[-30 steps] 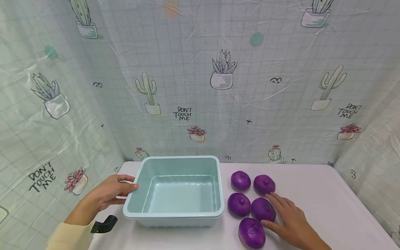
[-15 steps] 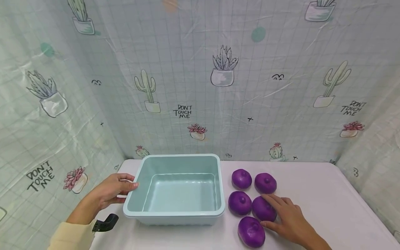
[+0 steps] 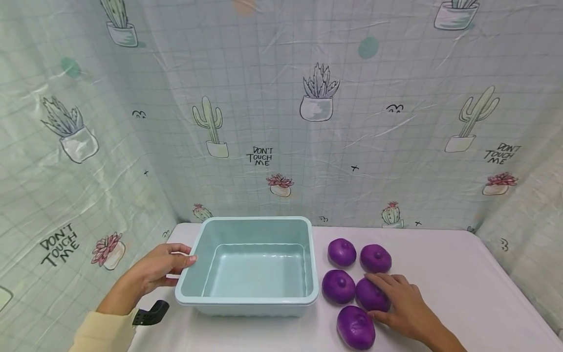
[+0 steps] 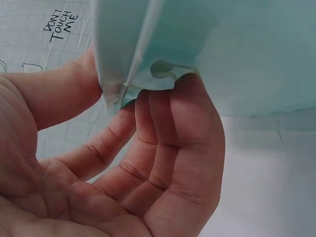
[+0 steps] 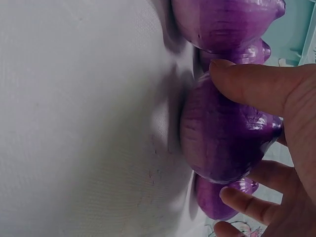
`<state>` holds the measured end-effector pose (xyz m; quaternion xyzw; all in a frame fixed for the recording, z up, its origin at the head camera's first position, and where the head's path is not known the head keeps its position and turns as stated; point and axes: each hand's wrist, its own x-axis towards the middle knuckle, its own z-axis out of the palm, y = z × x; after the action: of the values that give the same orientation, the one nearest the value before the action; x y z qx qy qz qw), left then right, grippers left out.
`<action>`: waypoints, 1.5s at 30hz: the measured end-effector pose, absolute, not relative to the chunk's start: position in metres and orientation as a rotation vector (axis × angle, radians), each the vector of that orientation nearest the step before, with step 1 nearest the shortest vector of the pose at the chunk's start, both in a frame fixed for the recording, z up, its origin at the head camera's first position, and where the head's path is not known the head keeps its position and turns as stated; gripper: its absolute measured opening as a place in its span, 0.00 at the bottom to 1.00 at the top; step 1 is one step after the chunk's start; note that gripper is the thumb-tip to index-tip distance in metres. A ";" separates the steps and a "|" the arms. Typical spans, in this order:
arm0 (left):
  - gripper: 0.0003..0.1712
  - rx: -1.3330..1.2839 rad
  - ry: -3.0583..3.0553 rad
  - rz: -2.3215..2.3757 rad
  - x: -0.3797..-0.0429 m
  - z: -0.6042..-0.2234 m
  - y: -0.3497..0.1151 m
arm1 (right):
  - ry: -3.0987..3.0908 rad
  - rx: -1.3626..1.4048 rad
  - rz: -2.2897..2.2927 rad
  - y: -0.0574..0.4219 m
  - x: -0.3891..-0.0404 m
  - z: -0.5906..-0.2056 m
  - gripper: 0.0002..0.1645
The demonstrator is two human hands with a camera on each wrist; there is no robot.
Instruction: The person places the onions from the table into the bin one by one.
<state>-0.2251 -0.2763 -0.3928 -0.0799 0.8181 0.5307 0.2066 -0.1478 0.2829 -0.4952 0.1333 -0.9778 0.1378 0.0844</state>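
A pale blue-green plastic basin (image 3: 248,303) stands on the white table, with nothing inside it. My left hand (image 3: 160,266) grips its left rim; in the left wrist view the thumb lies on the outer rim (image 4: 111,44) and the fingers (image 4: 197,118) curl up under the lip. Right of the basin sit several purple onions, glossy and with pointed tops. Thumb on one side and fingers on the other, my right hand (image 3: 404,305) holds the rear-right one of the front three, a purple onion (image 5: 227,131). A nearer onion (image 3: 356,327) lies just beside the thumb.
More onions stand close by: one at the left (image 3: 338,286), two behind (image 3: 341,252). A grey curtain (image 3: 281,112) printed with cacti encloses the table (image 3: 448,278) at the back and sides. A black strap piece (image 3: 151,313) sticks out at the left wrist.
My right hand has moved slightly left, its fingers now over the onion and round it. The left hand stays on the basin's rim. The head view has shifted a little.
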 end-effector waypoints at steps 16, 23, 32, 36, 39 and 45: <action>0.32 -0.226 2.271 1.488 -0.224 -0.394 -0.277 | -2.891 0.444 0.248 0.280 -0.150 -0.476 0.49; 0.33 -0.212 2.288 1.477 -0.225 -0.393 -0.277 | -2.905 0.468 0.245 0.280 -0.147 -0.459 0.48; 0.30 -0.194 2.270 1.507 -0.224 -0.394 -0.278 | -2.829 0.547 0.194 0.277 -0.146 -0.440 0.49; 0.30 -0.179 2.275 1.512 -0.223 -0.393 -0.277 | -2.828 0.553 0.189 0.273 -0.145 -0.431 0.49; 0.30 -0.168 2.270 1.523 -0.222 -0.394 -0.278 | -2.840 0.556 0.197 0.268 -0.145 -0.426 0.48; 0.27 -0.131 2.230 1.580 -0.221 -0.397 -0.280 | -2.840 0.582 0.194 0.257 -0.149 -0.415 0.49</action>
<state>-0.2208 -0.2797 -0.3970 -0.0469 0.7984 0.5656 0.2012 -0.1487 0.2572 -0.4146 0.1990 -0.9706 0.0662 0.1178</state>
